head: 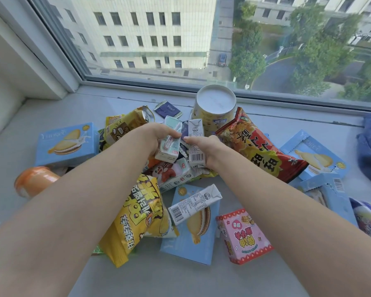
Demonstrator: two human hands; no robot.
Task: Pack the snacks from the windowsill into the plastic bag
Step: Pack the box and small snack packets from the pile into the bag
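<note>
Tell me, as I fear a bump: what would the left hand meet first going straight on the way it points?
Probably the white carton that the right hand grips, just ahead of it; depth is unclear.

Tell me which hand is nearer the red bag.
Right. The right hand, gripping a white carton, sits just left of the red bag; the left hand, holding a mint carton, is farther left, beyond the right one.
</note>
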